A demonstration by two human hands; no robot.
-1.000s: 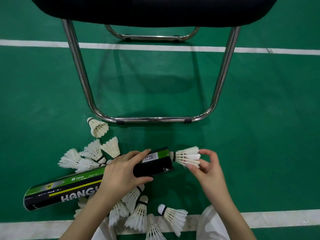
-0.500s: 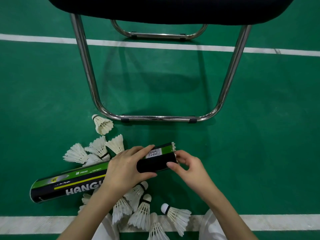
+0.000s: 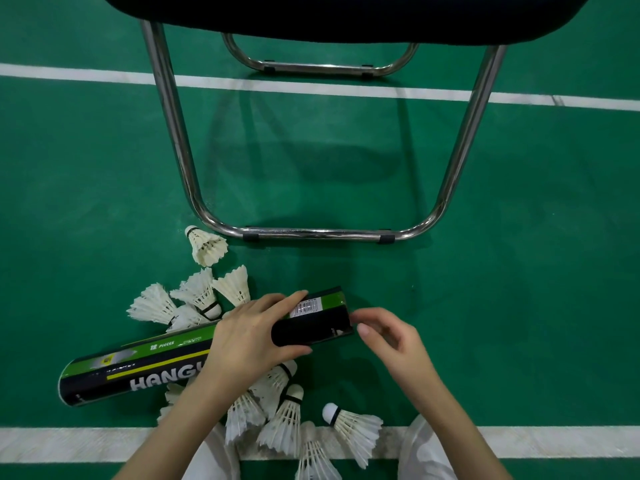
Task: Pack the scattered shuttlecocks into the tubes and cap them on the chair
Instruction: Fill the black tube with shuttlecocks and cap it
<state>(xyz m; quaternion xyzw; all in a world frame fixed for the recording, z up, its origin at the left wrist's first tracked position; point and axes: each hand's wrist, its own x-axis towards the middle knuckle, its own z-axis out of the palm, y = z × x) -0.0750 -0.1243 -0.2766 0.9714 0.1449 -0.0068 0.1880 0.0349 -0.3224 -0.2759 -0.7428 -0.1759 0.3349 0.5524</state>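
Loading step under way: left hand (image 3: 249, 337) gripping tube (image 3: 194, 351), right hand (image 3: 391, 337) empty, fingers (image 3: 363, 328) loosely curled beside tube mouth, next shuttlecock (image 3: 353, 427) below tube awaiting pickup.

The tube (image 3: 145, 368) carries large white letters "HANGU", cut off by the left hand (image 3: 249, 341), small "PIECES" on its green band, and a barcode label (image 3: 308, 308).

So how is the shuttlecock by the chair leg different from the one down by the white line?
The shuttlecock by the chair leg lies apart from the heap, up near the chair frame, with its cork pointing up-left. The shuttlecock by the white line lies at the bottom right of the heap, and its feathers spread over the white line. Both are white, feathered, with a dark band at the cork, lying loose on the green floor.
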